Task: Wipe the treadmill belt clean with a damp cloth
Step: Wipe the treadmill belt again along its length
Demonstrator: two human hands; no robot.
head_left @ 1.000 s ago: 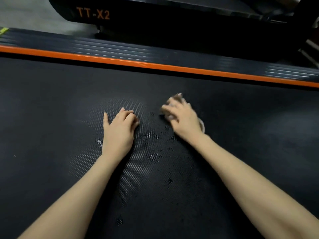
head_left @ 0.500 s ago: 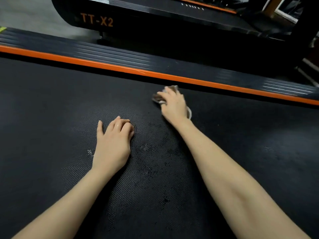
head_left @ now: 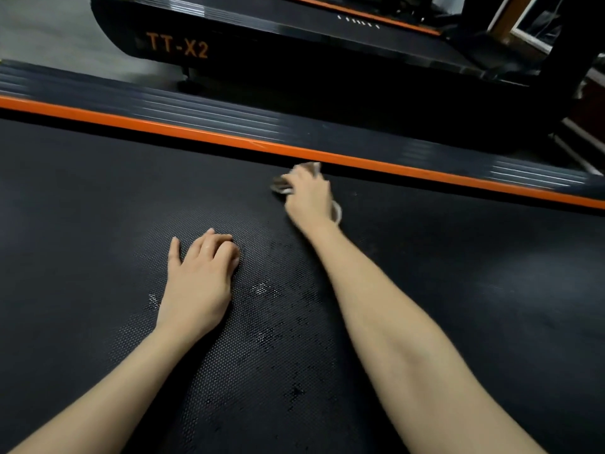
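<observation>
Treadmill belt (head_left: 98, 208): right hand (head_left: 307, 199) on cloth (head_left: 281, 186), seemingly clutching it; left hand (head_left: 196, 283) resting, fingers curled.

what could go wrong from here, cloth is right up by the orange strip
1. The cloth in the right hand sits at the far edge of the treadmill belt, beside the orange strip; cloth or fingertips could snag in the dark gap under it.
2. The left hand rests on the belt next to wet patches; if weight is leaning on it, it might slip.
</observation>
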